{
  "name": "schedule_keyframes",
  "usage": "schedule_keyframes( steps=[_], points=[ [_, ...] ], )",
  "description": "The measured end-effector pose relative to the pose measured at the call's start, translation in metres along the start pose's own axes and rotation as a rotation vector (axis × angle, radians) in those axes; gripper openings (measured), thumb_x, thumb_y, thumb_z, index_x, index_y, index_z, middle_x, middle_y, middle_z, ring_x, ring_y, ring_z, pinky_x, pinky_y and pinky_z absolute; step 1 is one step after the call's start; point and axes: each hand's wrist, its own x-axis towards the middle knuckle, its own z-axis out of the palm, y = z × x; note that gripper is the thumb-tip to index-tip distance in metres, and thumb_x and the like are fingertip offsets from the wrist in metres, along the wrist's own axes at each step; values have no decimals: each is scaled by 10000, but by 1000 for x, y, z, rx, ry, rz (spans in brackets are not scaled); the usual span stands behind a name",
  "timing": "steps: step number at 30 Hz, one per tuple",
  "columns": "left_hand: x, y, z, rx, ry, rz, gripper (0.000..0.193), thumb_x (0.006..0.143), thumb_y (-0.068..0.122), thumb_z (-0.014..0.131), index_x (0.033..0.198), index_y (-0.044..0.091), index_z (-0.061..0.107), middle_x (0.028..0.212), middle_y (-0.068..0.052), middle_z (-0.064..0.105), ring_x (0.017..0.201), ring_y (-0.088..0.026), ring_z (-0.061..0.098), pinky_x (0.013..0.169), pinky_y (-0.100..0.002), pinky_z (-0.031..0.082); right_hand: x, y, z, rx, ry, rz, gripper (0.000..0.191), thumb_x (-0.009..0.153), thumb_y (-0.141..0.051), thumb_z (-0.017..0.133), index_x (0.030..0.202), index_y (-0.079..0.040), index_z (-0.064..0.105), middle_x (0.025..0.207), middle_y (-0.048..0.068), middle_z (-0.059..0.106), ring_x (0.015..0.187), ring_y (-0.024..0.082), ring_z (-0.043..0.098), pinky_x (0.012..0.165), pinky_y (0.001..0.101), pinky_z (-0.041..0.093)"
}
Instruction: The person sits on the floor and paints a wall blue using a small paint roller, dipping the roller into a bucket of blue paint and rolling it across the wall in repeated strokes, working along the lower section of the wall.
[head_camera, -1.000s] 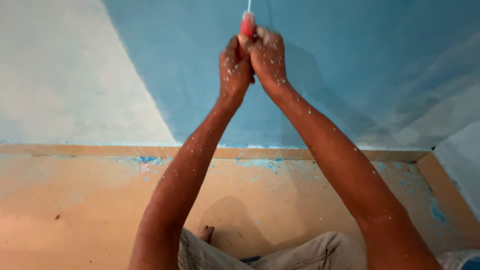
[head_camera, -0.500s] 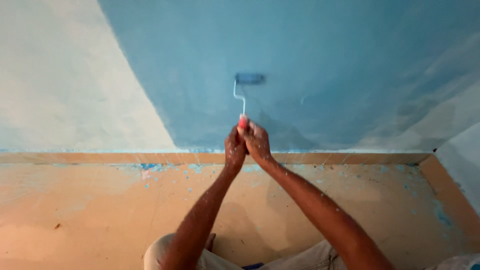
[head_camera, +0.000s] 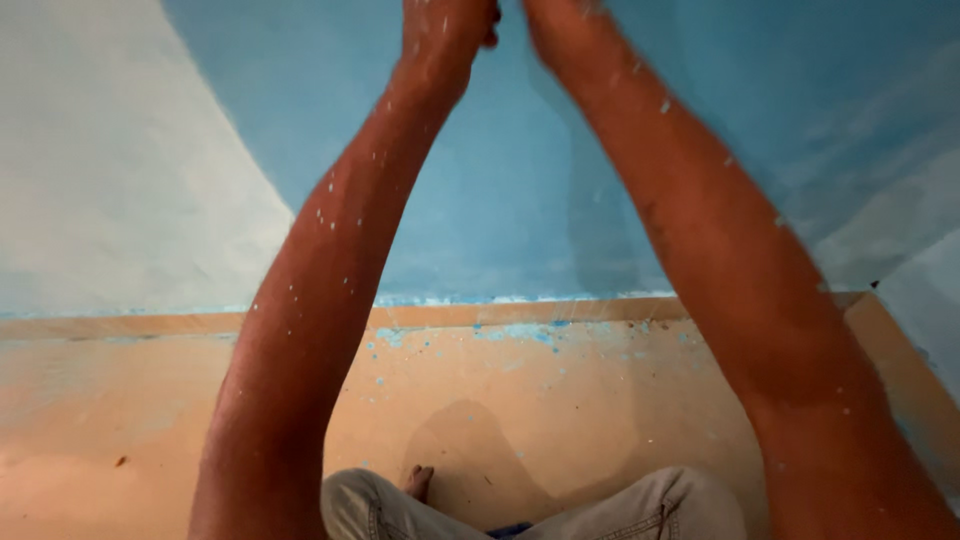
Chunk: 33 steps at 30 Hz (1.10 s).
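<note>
A blue-painted wall (head_camera: 520, 200) fills most of the head view, its colour ending on the left in a slanting edge against a pale, whitish section of wall (head_camera: 100, 180). Below it runs a tan floor (head_camera: 560, 410), edged by a narrow skirting strip (head_camera: 130, 325) and spattered with blue paint drips (head_camera: 520, 333) near the wall's foot.

Two bare forearms rise steeply from the bottom of the frame toward the top edge, both flecked with pale paint. The left forearm (head_camera: 320, 300) stands almost straight up; the right forearm (head_camera: 720, 270) leans in from the lower right (it is blurred with motion), so that the two converge near the top centre.

The left hand (head_camera: 445, 25) is closed in a fist at the top edge, with a sliver of something reddish just visible between it and the other hand, too cropped to identify. The right hand (head_camera: 560, 20) is mostly cut off by the frame, and whether it is curled or spread cannot be told; it sits just beside the left hand.

At the bottom, light-coloured trousers (head_camera: 650, 510) cover the person's knees, and the toes of a bare foot (head_camera: 418, 482) rest on the floor between them.
</note>
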Motion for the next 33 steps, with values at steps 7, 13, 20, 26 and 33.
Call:
schedule_keyframes(
  steps=[7, 13, 20, 26, 33],
  points=[
    [-200, -66, -25, 66, 152, -441, 236, 1017, 239, 514, 1054, 57, 662, 667, -9, 624, 467, -79, 505, 371, -294, 404, -168, 7, 73, 116, -27, 72, 556, 912, -620, 647, 876, -66, 677, 729, 58, 660, 652, 140, 608, 620, 347, 507],
    [-362, -148, -20, -43, 179, -611, 229, 1038, 157, 546, 1198, 23, 643, 808, 4, 622, 641, -75, 538, 511, -267, 455, -345, 74, 123, 440, -140, 504, 340, 943, -396, 694, 1019, -66, 679, 847, -19, 691, 796, 94, 613, 735, 299, 522],
    [-265, -125, -23, 134, 80, -284, 301, 1039, 125, 568, 1298, -3, 655, 967, -100, 688, 827, -147, 605, 700, -307, 519, -256, 48, 102, 383, -13, 365, 559, 912, -613, 652, 900, -54, 659, 746, -15, 599, 706, 100, 540, 631, 299, 474],
    [-96, -26, 9, 196, 28, 92, 175, 1018, 129, 636, 1136, 2, 658, 929, -149, 699, 846, -231, 636, 749, -383, 559, -78, 2, 10, 422, 101, 68, 492, 925, -537, 728, 782, -71, 656, 706, -27, 580, 661, 110, 544, 583, 314, 453],
    [-100, -25, -3, 340, 89, 109, 200, 962, 142, 654, 1124, 25, 655, 966, -143, 734, 841, -270, 696, 739, -390, 569, -93, -1, 25, 625, 33, 215, 373, 892, -381, 784, 801, -55, 626, 739, -24, 559, 688, 118, 532, 598, 349, 463]
  ],
)
